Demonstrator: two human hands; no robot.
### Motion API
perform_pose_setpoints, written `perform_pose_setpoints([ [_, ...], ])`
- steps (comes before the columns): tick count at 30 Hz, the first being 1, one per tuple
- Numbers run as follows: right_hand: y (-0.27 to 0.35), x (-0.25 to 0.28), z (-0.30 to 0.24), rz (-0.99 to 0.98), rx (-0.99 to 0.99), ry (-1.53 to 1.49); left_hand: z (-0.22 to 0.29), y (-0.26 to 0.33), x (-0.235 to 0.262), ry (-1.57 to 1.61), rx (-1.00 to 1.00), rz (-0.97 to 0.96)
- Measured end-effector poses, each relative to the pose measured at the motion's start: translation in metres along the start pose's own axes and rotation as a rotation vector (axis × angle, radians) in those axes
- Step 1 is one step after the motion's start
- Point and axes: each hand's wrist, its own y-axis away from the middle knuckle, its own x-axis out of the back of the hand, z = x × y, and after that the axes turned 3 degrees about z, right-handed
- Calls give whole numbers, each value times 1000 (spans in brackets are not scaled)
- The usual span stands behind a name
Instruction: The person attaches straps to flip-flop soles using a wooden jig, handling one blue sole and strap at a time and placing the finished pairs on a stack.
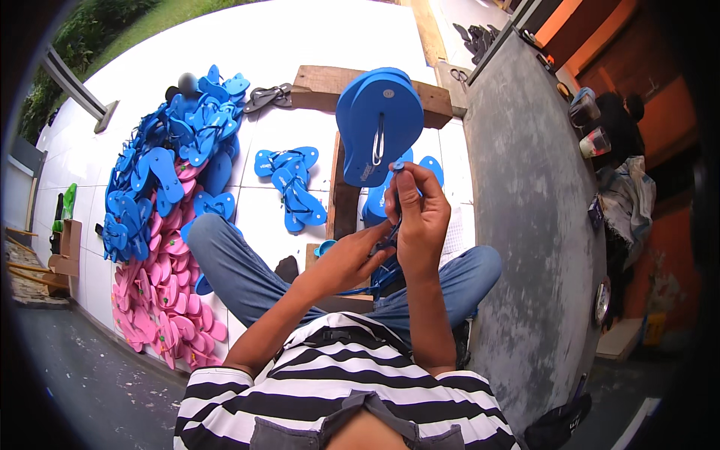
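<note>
My right hand [421, 217] pinches a blue flip-flop strap [398, 165] between thumb and forefinger, its round plug end pointing up. Lower down, my left hand [346, 259] closes its fingers on the same strap; part of the strap is hidden behind the fingers. Just beyond the right hand, blue flip-flop soles [397, 101] are stacked at the end of a wooden stand [319, 84], with a thin metal loop [379, 142] standing out of the top sole's slot. More blue straps [386, 274] lie between my legs, below the hands.
To the left spreads a big heap of blue flip-flops [161, 169], with pink flip-flops [176, 300] nearer me. Several blue flip-flops [296, 199] lie on the white tiles beside the stand. Grey flip-flops [268, 97] lie behind. A grey concrete ledge [529, 217] runs along my right.
</note>
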Motion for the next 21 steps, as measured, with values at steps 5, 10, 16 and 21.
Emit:
perform_pose_setpoints([
  [5,-17,-3,-15,-101,-62,-28,-4,-11,34,33,-26,107],
  [10,-15,0,-13,-103,-81,17,17,-42,91,-56,-201,480],
  [16,-15,0,-10,-106,-53,172,48,-77,128,-382,-381,685],
  [21,-36,5,-25,-232,-82,384,55,-99,129,-492,-369,540],
])
